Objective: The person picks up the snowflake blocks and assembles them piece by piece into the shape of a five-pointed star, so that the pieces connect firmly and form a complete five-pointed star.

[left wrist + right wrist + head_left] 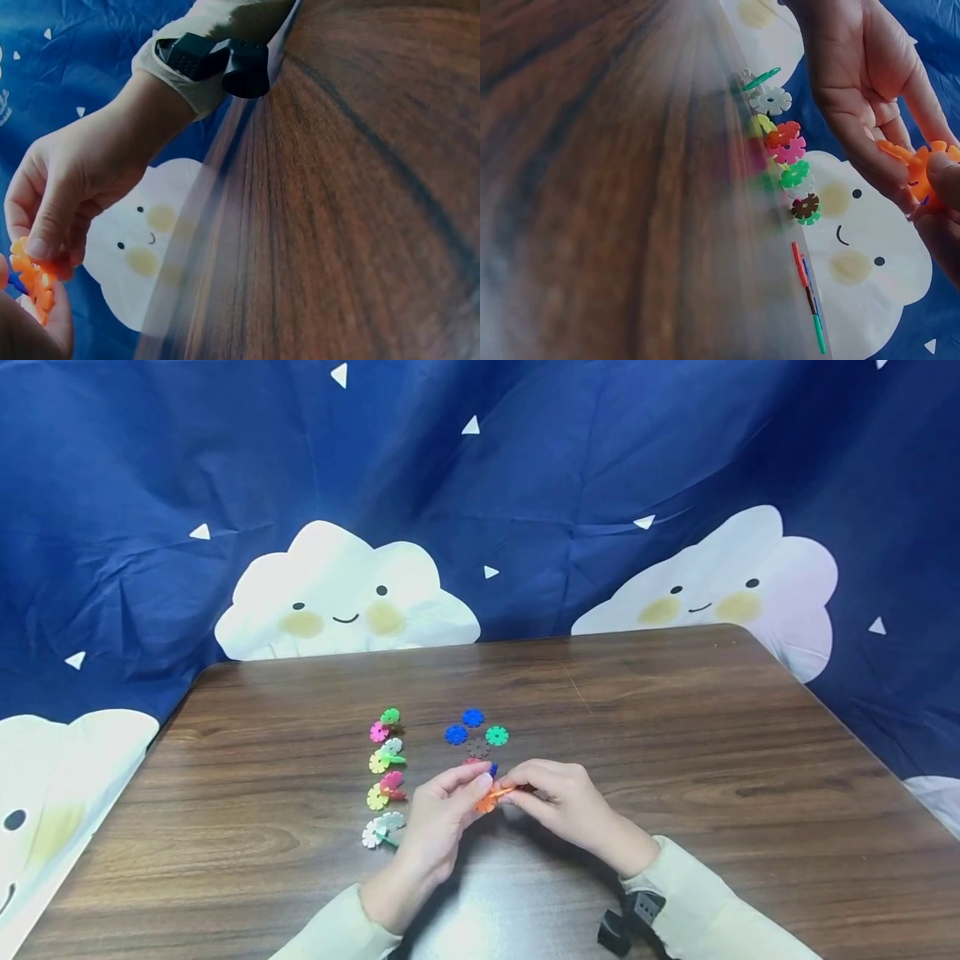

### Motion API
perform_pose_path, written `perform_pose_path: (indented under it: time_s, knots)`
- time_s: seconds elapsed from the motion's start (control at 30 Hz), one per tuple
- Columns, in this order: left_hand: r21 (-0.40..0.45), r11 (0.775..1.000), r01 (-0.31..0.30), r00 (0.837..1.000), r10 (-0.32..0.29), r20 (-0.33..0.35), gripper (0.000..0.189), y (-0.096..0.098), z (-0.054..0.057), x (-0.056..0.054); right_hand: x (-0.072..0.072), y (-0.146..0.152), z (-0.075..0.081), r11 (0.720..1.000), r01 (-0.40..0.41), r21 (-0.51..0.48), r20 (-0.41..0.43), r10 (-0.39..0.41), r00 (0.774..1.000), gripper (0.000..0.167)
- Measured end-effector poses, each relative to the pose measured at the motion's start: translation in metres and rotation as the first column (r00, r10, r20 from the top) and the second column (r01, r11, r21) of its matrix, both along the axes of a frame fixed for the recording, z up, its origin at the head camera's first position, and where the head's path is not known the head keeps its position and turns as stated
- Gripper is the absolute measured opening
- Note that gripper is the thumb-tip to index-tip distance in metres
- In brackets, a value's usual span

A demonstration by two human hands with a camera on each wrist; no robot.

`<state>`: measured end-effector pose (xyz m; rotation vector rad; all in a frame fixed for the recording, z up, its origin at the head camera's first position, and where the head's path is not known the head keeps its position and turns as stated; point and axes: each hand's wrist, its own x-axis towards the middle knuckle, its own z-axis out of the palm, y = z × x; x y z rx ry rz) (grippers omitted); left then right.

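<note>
Both hands meet over the front middle of the table. My left hand [438,822] pinches an orange notched plastic disc [486,804] joined with a blue notched disc [493,770]; the blue one mostly hides behind the fingers. From the other side my right hand [566,802] pinches a second orange disc [897,152] between thumb and fingers, its edge right at the first. In the left wrist view the orange pieces [39,283] overlap, with a bit of blue [16,282] beside them.
Left of the hands stands a column of joined disc clusters, among them a pink-green one [379,731] and a white one [372,834]. Beyond the hands lie loose flat discs: blue [456,735], green [497,736], brown [477,747] and a partly covered red one [472,762].
</note>
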<state>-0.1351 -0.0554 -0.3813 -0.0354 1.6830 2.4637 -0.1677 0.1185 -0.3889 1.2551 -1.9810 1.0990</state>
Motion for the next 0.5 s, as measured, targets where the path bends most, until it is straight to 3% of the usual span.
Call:
perform_pose_path:
  time_s: [0.3,0.5]
  knots:
    - [-0.006,0.998,-0.067,0.998,0.068,0.017,0.029,-0.0045,0.0031,-0.0001,-0.0013,0.0019,0.0026,0.999,0.037,0.001,0.104,-0.037,0.994,0.024]
    - [-0.039,0.996,-0.084,0.996,0.085,0.021,0.029,-0.0083,0.0014,-0.0012,-0.0043,0.0067,0.0045,0.989,0.121,0.085,0.150,-0.133,0.980,0.021]
